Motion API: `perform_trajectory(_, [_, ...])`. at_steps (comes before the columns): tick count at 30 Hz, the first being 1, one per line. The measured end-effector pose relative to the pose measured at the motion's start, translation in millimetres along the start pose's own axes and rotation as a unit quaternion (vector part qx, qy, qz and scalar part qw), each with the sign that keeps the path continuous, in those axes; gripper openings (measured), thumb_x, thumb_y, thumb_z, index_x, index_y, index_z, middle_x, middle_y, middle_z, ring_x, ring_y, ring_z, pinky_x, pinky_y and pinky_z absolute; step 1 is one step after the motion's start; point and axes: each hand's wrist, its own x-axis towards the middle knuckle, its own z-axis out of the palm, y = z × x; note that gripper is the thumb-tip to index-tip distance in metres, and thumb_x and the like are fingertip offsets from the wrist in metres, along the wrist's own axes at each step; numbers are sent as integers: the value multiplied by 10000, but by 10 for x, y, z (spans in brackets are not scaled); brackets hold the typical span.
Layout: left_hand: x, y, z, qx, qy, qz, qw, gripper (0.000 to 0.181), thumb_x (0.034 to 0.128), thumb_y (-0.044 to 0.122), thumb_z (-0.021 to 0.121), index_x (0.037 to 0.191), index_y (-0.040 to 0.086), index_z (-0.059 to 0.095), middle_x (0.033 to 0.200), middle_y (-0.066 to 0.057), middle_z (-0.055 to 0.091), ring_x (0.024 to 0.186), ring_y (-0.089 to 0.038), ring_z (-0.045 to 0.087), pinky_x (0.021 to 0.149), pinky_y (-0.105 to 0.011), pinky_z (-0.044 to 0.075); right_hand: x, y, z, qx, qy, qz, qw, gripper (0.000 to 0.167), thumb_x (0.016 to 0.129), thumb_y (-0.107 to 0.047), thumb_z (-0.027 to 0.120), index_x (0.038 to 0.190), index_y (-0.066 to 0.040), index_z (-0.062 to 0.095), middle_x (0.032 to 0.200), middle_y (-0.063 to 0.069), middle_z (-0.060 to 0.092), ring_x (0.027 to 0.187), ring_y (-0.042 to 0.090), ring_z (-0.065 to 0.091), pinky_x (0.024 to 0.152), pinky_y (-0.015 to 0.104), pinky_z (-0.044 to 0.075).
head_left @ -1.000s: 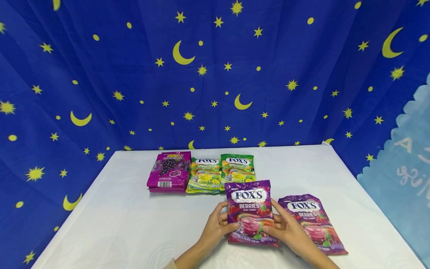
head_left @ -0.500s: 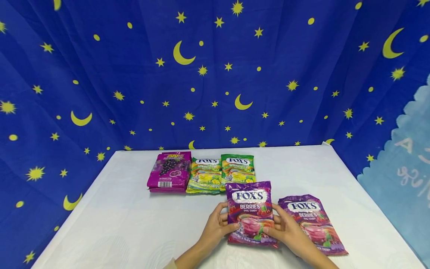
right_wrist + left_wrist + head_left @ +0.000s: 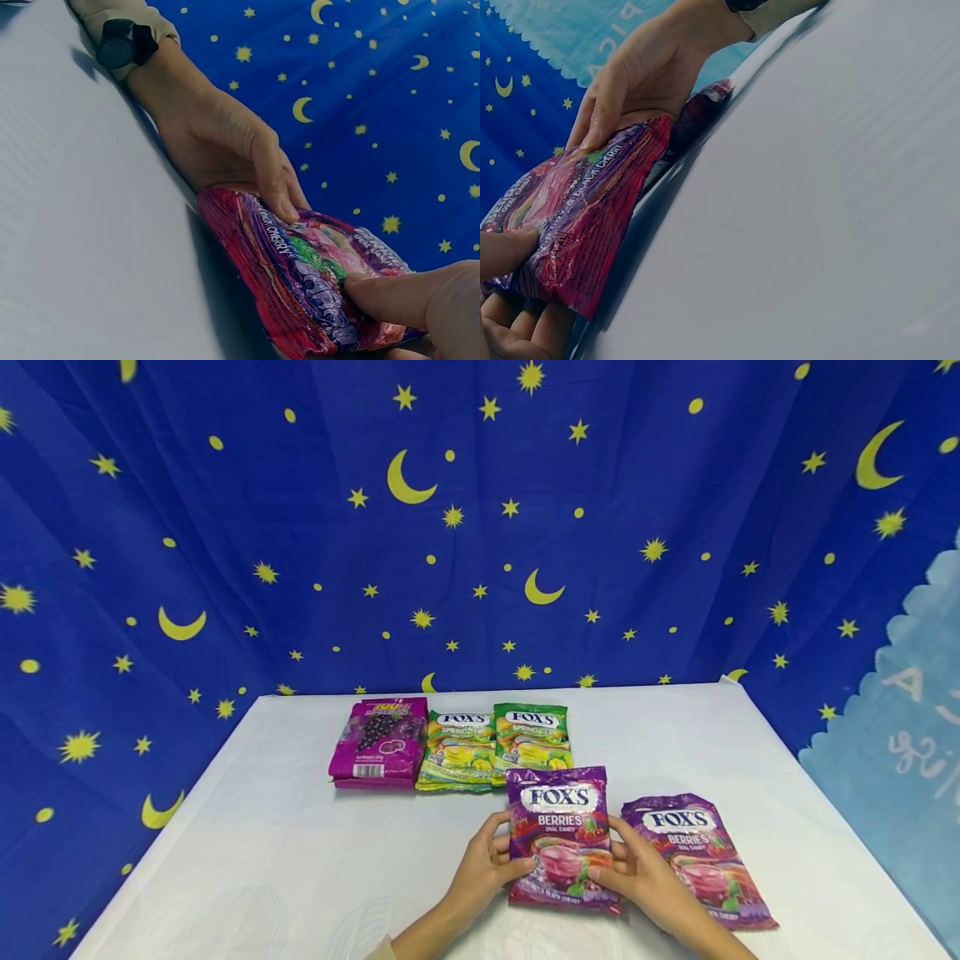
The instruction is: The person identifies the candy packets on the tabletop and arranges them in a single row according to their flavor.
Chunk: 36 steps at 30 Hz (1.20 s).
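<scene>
A purple Fox's Berries bag [image 3: 558,839] is held tilted up off the white table between two hands. The left hand [image 3: 483,860] grips its left edge, thumb on the front and fingers behind. On the opposite edge the right hand [image 3: 645,872] pinches it the same way. Both wrist views show the held bag [image 3: 577,210] [image 3: 315,277] with thumbs on its printed face. A second Berries bag [image 3: 701,860] lies just right of the right hand, partly covered by that hand and forearm.
At the back of the white table [image 3: 300,860] lie a purple grape candy bag [image 3: 381,743] and two green-yellow Fox's Spring Tea bags [image 3: 459,752] [image 3: 531,735], side by side. A blue curtain [image 3: 480,527] with moons and stars hangs behind; a light blue cloth [image 3: 900,727] is at right.
The held bag has shifted very slightly to the right and down, with both hands still gripping it. The other bags have not moved.
</scene>
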Motion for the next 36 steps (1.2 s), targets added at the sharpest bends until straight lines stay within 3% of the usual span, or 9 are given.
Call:
perform_trajectory(3, [-9,8,15,115,157,-125,9997,584,831,-2,695,1328,-55,393,1064,-207,672,860,-209,689,768,-303,571,2,-2,-14,-94,-56,131,9999,817,945,-126,620,1476,77,34,1167,252,605,903,241,676,730,320,579])
perform_trajectory(6, [-7,24,36,178,357,-287,9988,594,812,10,715,1319,-83,420,1050,-193,681,865,-242,694,759,-305,573,7,-7,-45,-40,-183,233,9996,819,947,-136,620,1477,73,32,1238,289,561,976,267,663,795,338,568])
perform_trajectory(10, [52,61,68,234,441,-378,9980,564,819,1,713,1307,-122,460,1089,-217,669,921,-298,687,784,-329,571,18,-28,-116,29,-278,270,9992,855,933,-109,636,1466,108,4,1275,329,521,994,316,654,761,393,578])
perform_trajectory(14, [177,146,108,904,322,-300,9949,514,866,42,696,1322,-86,497,1087,-203,678,883,-282,693,723,-315,583,30,-84,-211,-161,-71,361,9992,885,926,-123,645,1457,131,-16,1278,333,515,918,291,662,706,398,584])
perform_trajectory(19, [423,266,177,1716,296,-193,9845,533,878,109,693,1353,-40,502,1044,-143,698,800,-215,691,638,-293,583,89,-174,-385,-305,255,510,9979,849,919,-152,655,1468,88,54,1266,294,544,902,285,661,725,412,580])
perform_trajectory(22, [584,307,222,1947,511,-99,9795,524,856,125,717,1327,-28,545,983,-87,692,750,-159,670,598,-283,576,155,-209,-496,-251,354,500,9978,811,925,-155,649,1465,74,89,1242,267,569,949,296,665,768,424,575])
perform_trajectory(27, [822,363,300,2542,810,220,9635,472,846,146,746,1269,-13,611,891,-14,648,620,-75,587,526,-245,538,255,-238,-666,-371,417,421,9976,768,936,-157,633,1459,60,116,1205,243,592,953,301,660,774,435,570])
perform_trajectory(30, [930,378,345,2866,906,325,9532,466,843,161,752,1260,-2,622,889,-14,657,589,-64,579,530,-223,517,312,-235,-755,-547,568,495,9957,776,927,-167,645,1462,47,126,1244,268,560,958,278,655,781,433,567])
perform_trajectory(36, [1075,387,404,3219,1018,347,9406,463,833,165,766,1252,21,634,887,-30,677,597,-56,579,532,-203,511,429,-223,-905,-582,792,718,9926,816,905,-160,671,1476,28,120,1376,349,407,949,274,649,761,420,566])
